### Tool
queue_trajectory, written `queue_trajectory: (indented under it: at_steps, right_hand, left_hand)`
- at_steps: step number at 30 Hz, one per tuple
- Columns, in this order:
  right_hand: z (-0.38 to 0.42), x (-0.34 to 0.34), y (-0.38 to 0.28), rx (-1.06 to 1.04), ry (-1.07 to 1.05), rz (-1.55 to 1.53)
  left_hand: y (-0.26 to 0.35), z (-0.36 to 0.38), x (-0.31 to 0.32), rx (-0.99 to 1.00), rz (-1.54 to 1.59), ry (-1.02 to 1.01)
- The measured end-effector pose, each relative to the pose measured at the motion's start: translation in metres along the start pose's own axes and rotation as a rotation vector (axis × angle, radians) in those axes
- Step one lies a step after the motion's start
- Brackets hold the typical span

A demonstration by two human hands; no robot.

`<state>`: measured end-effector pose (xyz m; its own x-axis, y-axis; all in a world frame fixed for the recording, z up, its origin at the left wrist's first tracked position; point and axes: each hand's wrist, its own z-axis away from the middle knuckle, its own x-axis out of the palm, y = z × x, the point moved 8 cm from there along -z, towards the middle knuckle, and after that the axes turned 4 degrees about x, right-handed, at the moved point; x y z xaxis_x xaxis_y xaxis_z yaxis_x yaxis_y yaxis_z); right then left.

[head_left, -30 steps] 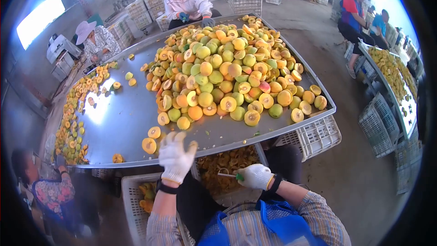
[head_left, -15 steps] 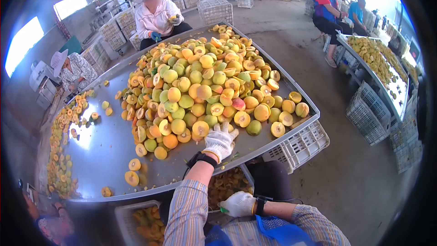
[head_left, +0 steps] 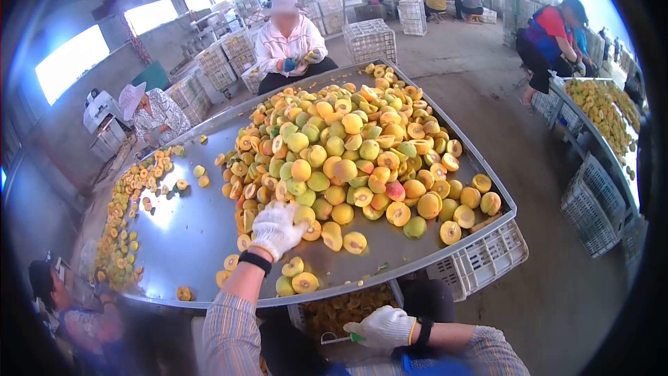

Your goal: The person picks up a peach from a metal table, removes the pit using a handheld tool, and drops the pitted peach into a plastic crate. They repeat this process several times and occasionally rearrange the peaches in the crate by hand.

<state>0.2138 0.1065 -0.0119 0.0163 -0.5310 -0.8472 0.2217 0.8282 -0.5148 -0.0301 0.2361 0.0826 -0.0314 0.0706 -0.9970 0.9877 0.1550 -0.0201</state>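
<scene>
My left hand (head_left: 277,230), in a white knit glove, reaches palm down to the near left edge of a big heap of yellow-orange fruit (head_left: 334,146), its fingers apart against the fruit. Some of the fruit is cut in half. A few pieces (head_left: 305,283) lie at the table's front edge, just right of my left wrist. Low in the view, in front of my body, my gloved right hand (head_left: 387,327) is closed round a small tool with a green end (head_left: 355,337); the rest of the tool is mostly hidden.
The metal table (head_left: 195,237) has a raised rim. Halved fruit (head_left: 125,237) lies along its left side. Crates stand below the front edge, one white (head_left: 490,257), one holding fruit pieces (head_left: 348,313). People sit across the table and at its left; others work at a right-hand table (head_left: 557,90).
My left hand has moved left along the heap's front, and fruit now lies nearer the front rim. My right hand still holds the tool. The view has shifted, and the person opposite has brought both hands together.
</scene>
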Motion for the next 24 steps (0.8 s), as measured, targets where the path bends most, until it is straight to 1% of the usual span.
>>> queue_trajectory:
  at_steps: [1,2,4,5,6,8,9,10,11,12,13,16,18,19,20,22,23,24]
  right_hand:
    - [-0.003,-0.003,0.008,0.014,-0.046,0.054]
    - [-0.006,-0.005,0.017,0.013,-0.044,0.061]
    - [-0.01,-0.004,0.036,0.059,-0.022,-0.016]
    - [-0.013,-0.005,0.04,0.061,-0.061,-0.001]
    - [-0.016,-0.008,0.042,0.062,-0.082,-0.057]
    - [-0.021,-0.001,0.051,0.026,0.017,-0.14]
    - [-0.022,-0.021,0.044,0.071,-0.068,-0.153]
    - [-0.015,-0.044,0.038,-0.014,0.224,-0.199]
    - [-0.018,-0.041,0.04,-0.067,0.293,-0.213]
    - [-0.019,-0.041,0.04,-0.12,0.352,-0.23]
    - [-0.022,-0.04,0.042,-0.116,0.341,-0.237]
    - [-0.026,-0.044,0.036,-0.174,0.361,-0.257]
    - [-0.04,0.01,0.053,-0.049,-0.044,-0.283]
    - [-0.041,0.008,0.056,0.058,-0.205,-0.322]
    - [-0.041,0.004,0.057,0.07,-0.192,-0.327]
    - [-0.041,0.004,0.062,0.043,-0.087,-0.348]
    - [-0.043,0.012,0.068,0.115,-0.152,-0.412]
    - [-0.043,0.01,0.068,0.048,-0.056,-0.394]
  left_hand:
    - [0.0,-0.019,-0.008,0.04,-0.017,0.129]
    - [0.001,-0.039,-0.017,0.08,-0.033,0.259]
    - [-0.003,-0.083,-0.007,0.077,-0.057,0.279]
    - [-0.003,-0.105,-0.005,0.074,-0.08,0.302]
    - [0.0,-0.122,-0.004,0.08,-0.073,0.31]
    - [-0.002,-0.155,0.012,-0.019,0.09,0.164]
    - [0.004,-0.164,0.005,-0.052,0.067,0.129]
    - [0.007,-0.173,0.001,-0.049,0.068,0.128]
    - [0.007,-0.182,0.001,-0.067,0.064,0.094]
    - [0.006,-0.185,0.007,-0.091,0.063,0.054]
    - [0.007,-0.184,0.01,-0.083,0.029,0.114]
    - [0.007,-0.174,0.019,-0.057,0.048,0.085]
    - [0.007,-0.163,0.039,-0.039,0.053,0.06]
    - [0.013,-0.153,0.049,-0.034,0.055,0.087]
    - [0.017,-0.141,0.057,-0.029,0.057,0.113]
    - [0.024,-0.115,0.067,0.0,0.052,0.104]
    - [0.03,-0.104,0.07,0.074,-0.004,0.106]
    - [0.037,-0.092,0.073,0.148,-0.06,0.109]
